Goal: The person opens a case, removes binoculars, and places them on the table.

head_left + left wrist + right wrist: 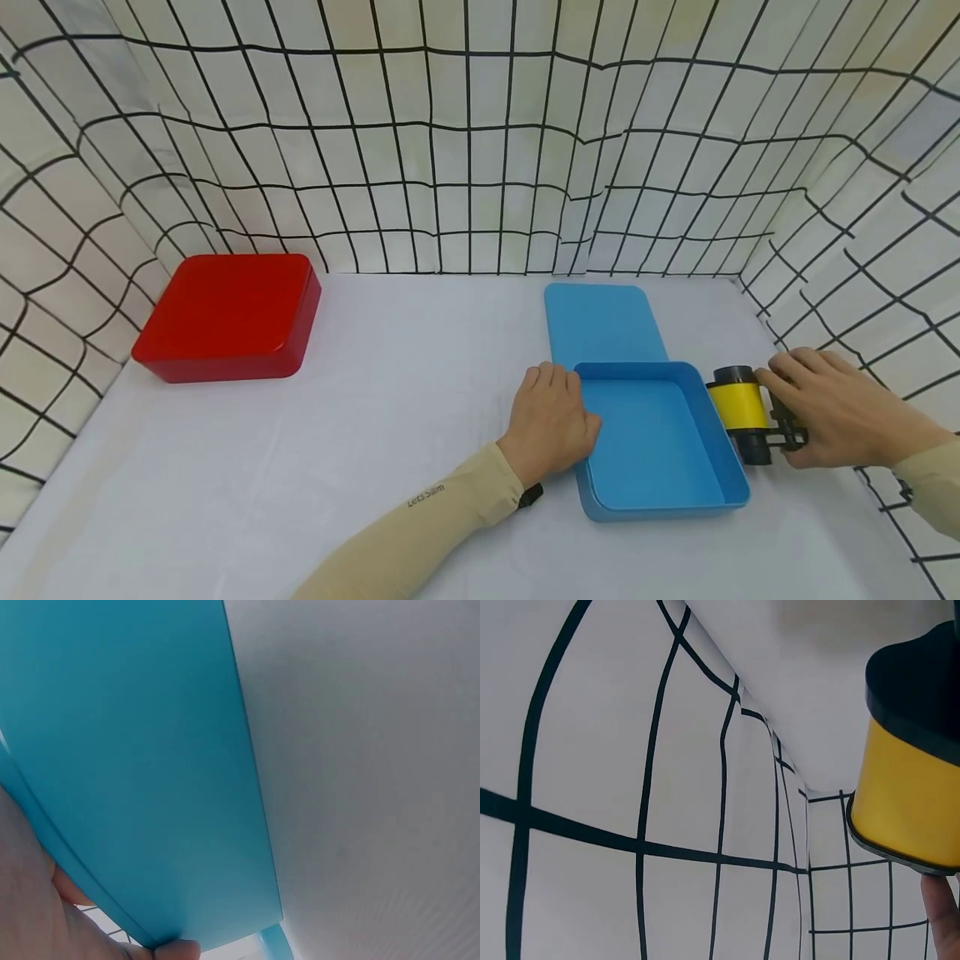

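Beside the right wall of an open blue box, my right hand holds yellow-and-black binoculars by their far side. One fingertip meets the dark end of the yellow barrel in the right wrist view. My left hand grips the box's left wall, fingers over the rim and thumb near the inside edge. Seen from the left wrist, the box's blue side fills much of the picture, with fingers along its edge. Behind the box lies a flat blue lid, partly covered by it in the head view.
A closed red box sits at the back left of the white table. Pale walls with a black grid enclose the table at the back and both sides; the right wall is close to my right hand.
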Tool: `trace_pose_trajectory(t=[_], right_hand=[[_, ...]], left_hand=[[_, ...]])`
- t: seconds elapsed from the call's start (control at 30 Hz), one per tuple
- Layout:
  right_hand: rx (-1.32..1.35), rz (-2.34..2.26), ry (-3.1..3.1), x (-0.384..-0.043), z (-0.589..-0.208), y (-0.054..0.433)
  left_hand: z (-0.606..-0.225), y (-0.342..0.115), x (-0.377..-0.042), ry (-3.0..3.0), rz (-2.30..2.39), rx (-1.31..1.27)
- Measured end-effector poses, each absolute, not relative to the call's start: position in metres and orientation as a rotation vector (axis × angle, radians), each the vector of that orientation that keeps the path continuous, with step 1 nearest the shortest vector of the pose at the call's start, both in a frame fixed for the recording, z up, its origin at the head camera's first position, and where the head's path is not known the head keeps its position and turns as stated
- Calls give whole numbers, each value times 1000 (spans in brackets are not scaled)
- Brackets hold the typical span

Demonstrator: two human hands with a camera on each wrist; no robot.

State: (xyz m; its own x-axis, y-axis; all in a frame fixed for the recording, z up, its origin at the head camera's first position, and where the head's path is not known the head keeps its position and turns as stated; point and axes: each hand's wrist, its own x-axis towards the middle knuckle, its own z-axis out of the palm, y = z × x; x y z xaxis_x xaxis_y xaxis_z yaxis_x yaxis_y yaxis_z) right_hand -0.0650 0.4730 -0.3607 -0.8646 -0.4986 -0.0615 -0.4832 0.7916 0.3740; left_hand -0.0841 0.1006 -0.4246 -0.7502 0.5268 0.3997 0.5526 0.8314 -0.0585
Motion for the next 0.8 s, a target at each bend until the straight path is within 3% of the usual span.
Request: trace_pose_trajectory(t=[0.8], right_hand=[[892, -602, -2915, -66, -374, 474]], left_hand=[[-425, 102, -86, -2655, -142, -807]])
